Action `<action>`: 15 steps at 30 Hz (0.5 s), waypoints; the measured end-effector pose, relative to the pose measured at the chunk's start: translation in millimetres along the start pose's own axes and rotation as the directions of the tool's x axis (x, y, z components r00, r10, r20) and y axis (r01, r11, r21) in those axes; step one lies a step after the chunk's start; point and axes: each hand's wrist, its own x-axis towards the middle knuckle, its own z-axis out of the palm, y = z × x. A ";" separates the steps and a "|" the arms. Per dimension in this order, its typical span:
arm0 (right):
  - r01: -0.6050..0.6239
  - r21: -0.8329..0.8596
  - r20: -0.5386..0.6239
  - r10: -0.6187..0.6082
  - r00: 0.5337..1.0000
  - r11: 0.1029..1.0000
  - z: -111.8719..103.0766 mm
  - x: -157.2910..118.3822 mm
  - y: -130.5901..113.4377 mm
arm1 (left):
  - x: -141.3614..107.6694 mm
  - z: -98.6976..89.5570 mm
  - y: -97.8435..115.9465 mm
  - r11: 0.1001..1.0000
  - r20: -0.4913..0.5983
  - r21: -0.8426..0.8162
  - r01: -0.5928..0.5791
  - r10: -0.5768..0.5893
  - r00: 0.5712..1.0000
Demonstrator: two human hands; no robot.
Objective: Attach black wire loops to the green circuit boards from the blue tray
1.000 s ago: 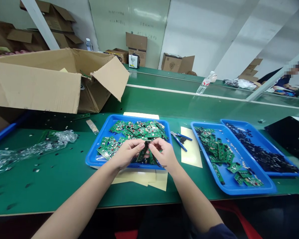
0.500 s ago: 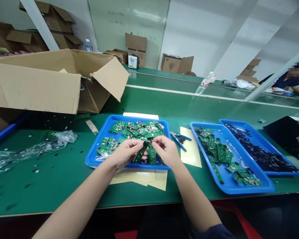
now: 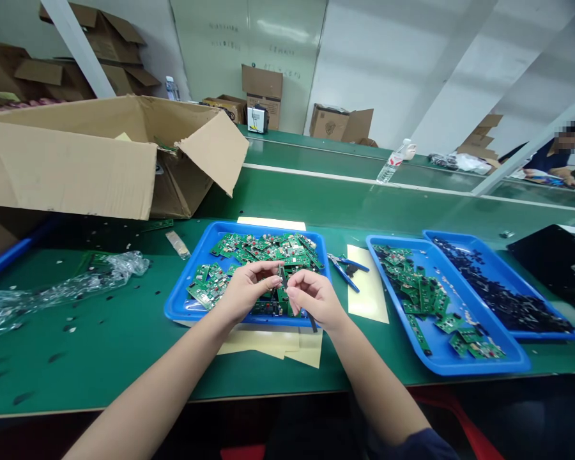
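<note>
My left hand (image 3: 246,291) is closed, thumb and fingers pinching a small circuit board (image 3: 282,272) that shows nearly edge-on. Close beside it, my right hand (image 3: 315,298) is closed on a thin black strip (image 3: 313,322), whose end sticks out below the palm. Both hands are over the front part of a blue tray (image 3: 177,306). A pile of green circuit boards (image 3: 253,246) with red and white parts fills much of that tray. The fingers partly hide what is between the hands.
Blue-handled cutters (image 3: 349,271) lie on yellow paper (image 3: 371,303) right of the tray. Further right are a second tray (image 3: 460,367) of boards and a third (image 3: 563,329) of black pieces. A large cardboard box (image 3: 67,172) and crumpled plastic (image 3: 100,275) occupy the left. A person (image 3: 551,156) sits far right.
The board in my left hand has turned from slanting down to nearly edge-on. My right hand has moved slightly down, and a black strip now shows below it.
</note>
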 end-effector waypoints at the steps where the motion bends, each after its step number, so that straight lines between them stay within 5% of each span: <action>1: -0.020 0.020 0.015 0.020 1.000 1.000 0.5 0.7 1.1 | 0.1 0.3 -0.7 1.000 -0.002 -0.018 0.016 -0.016 1.000; 10: -0.278 0.129 0.115 0.264 0.958 0.952 3.6 9.3 7.7 | -2.6 -0.1 -0.2 0.964 0.005 -0.215 0.155 -0.157 0.988; 15: -0.248 0.034 -0.012 0.249 0.969 0.968 -2.7 11.0 8.3 | -5.2 -0.5 6.6 0.992 0.067 -0.082 0.095 -0.090 0.994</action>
